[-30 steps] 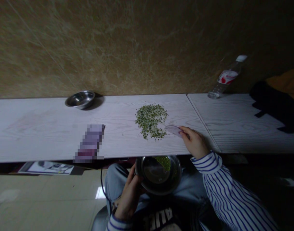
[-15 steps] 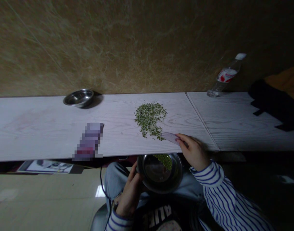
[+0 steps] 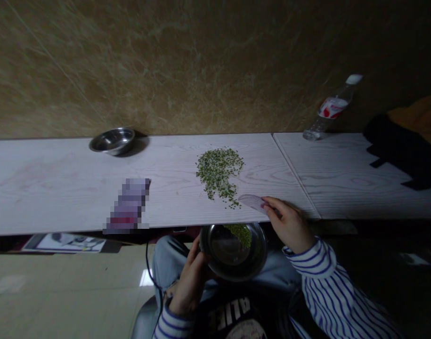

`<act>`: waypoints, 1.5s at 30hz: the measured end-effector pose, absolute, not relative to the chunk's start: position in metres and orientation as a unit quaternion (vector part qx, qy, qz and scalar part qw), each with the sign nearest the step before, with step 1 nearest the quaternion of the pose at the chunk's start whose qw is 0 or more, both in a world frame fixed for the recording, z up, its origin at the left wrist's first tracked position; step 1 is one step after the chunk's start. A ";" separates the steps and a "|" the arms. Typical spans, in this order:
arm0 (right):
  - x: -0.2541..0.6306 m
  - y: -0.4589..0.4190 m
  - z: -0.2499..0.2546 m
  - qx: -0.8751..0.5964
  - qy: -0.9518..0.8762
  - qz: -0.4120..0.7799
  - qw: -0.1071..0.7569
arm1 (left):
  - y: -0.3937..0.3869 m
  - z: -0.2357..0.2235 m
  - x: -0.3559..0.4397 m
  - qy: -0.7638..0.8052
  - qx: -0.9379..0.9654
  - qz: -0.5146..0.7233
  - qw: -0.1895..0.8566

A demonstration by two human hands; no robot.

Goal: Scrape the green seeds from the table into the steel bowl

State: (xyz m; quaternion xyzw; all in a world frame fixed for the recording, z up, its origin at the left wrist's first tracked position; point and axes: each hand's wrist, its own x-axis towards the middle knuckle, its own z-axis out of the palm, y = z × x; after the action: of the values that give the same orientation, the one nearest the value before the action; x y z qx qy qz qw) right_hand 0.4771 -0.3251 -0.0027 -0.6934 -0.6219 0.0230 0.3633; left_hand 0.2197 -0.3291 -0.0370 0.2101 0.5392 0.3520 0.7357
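Observation:
My left hand (image 3: pixel 191 278) grips the left rim of a steel bowl (image 3: pixel 215 274) held over my lap, just below the table edge. Small green bits (image 3: pixel 240 234) lie in the bowl's far right part. Between the fingers of my right hand (image 3: pixel 289 225) is a thin, see-through, pale purple curved piece (image 3: pixel 251 201), perhaps a comb or scraper. Its tip is close to the lower right edge of a spread of green bits (image 3: pixel 217 170) on the white table (image 3: pixel 173 188). That spread has a notch in its right side.
A second steel bowl (image 3: pixel 112 142) stands at the wall on the left. Nearer me lies a blurred flat object (image 3: pixel 128 205). To the right are a plastic bottle (image 3: pixel 331 108) and a dark and orange cloth item (image 3: pixel 406 141). A seam (image 3: pixel 296 174) crosses the table.
My right hand has shifted slightly right, drawing the purple piece a little away from the green bits. My left hand and the bowl stay nearly still.

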 end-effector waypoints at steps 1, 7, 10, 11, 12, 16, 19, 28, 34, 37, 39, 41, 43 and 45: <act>0.476 -0.326 -0.002 -0.691 -0.625 0.023 0.364 | -0.329 -0.036 0.220 0.543 0.212 0.352 0.733; 0.472 -0.331 0.001 -0.677 -0.639 0.017 0.365 | -0.328 -0.030 0.218 0.532 0.214 0.345 0.743; 0.473 -0.330 0.001 -0.677 -0.636 0.013 0.370 | -0.328 -0.032 0.218 0.529 0.215 0.343 0.746; 0.474 -0.330 0.000 -0.676 -0.636 0.014 0.371 | -0.328 -0.032 0.218 0.528 0.214 0.341 0.747; 0.474 -0.330 0.000 -0.676 -0.637 0.017 0.369 | -0.327 -0.033 0.218 0.528 0.213 0.339 0.749; 0.472 -0.334 0.001 -0.674 -0.644 0.028 0.360 | -0.327 -0.034 0.217 0.525 0.208 0.341 0.752; 0.469 -0.339 0.003 -0.667 -0.649 0.034 0.364 | -0.327 -0.034 0.217 0.531 0.208 0.345 0.745; 0.472 -0.340 0.003 -0.683 -0.625 0.055 0.374 | -0.327 -0.033 0.218 0.539 0.214 0.338 0.741; 0.466 -0.334 0.004 -0.676 -0.637 0.053 0.366 | -0.327 -0.033 0.219 0.544 0.206 0.345 0.736; 0.468 -0.331 0.003 -0.679 -0.638 0.046 0.361 | -0.327 -0.033 0.218 0.547 0.212 0.338 0.736; 0.471 -0.329 0.002 -0.682 -0.634 0.043 0.362 | -0.326 -0.033 0.217 0.549 0.212 0.336 0.735; 0.474 -0.329 0.001 -0.686 -0.628 0.046 0.365 | -0.326 -0.032 0.217 0.547 0.210 0.337 0.737; 0.477 -0.328 0.001 -0.690 -0.620 0.051 0.369 | -0.326 -0.032 0.217 0.546 0.209 0.336 0.739; 0.479 -0.327 0.001 -0.697 -0.610 0.054 0.374 | -0.326 -0.033 0.217 0.546 0.211 0.334 0.739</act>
State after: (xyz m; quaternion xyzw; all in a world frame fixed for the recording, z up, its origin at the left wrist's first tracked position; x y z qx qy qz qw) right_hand 0.4792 -0.3272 0.0006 -0.6966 -0.6102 0.0536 0.3736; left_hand 0.2168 -0.3257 -0.0332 0.2114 0.5458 0.3339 0.7388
